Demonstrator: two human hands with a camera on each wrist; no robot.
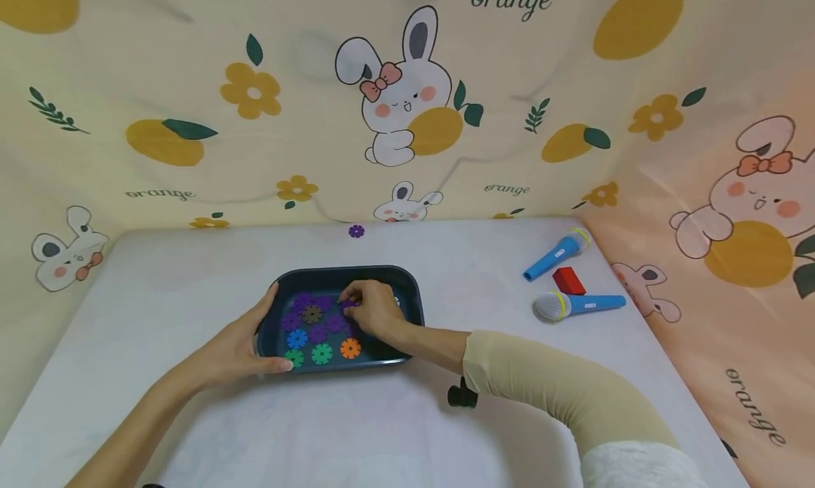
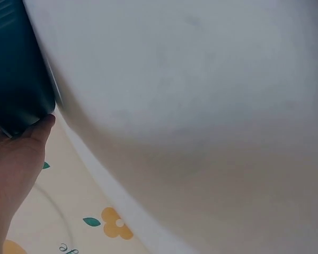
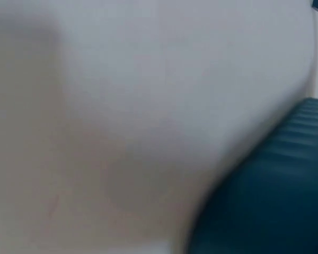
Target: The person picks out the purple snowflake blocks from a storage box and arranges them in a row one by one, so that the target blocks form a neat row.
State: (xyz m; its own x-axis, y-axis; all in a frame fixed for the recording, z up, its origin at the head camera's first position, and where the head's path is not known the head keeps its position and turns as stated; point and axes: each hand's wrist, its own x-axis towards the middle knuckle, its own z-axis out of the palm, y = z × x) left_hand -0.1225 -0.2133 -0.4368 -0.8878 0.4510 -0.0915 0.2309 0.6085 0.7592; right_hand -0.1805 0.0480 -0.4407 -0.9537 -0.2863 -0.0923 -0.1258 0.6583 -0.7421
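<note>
A dark blue-green tray [image 1: 382, 353] stands on the white table, with several flower-shaped plastic discs lying in it. My left hand [image 1: 237, 348] grips the tray's left end, thumb at the near corner and fingers along the side. Inside the tray, my right hand [image 1: 377, 311] pinches a purple disc [image 1: 347, 306] between curled fingertips. Around it lie more purple discs [image 1: 318, 334], a brown disc [image 1: 312, 314], a blue disc [image 1: 297, 339], green discs [image 1: 321, 353] and an orange disc [image 1: 350, 348]. The right wrist view shows the tray's outer wall [image 3: 270, 185] but not the fingers.
One purple disc [image 1: 356, 231] lies apart at the table's back edge. To the right are two blue toy microphones [image 1: 557, 257] with a red block [image 1: 569, 281] between them. A small black object [image 1: 463, 394] shows below the right forearm. A printed cloth [image 1: 305, 141] hangs behind the table.
</note>
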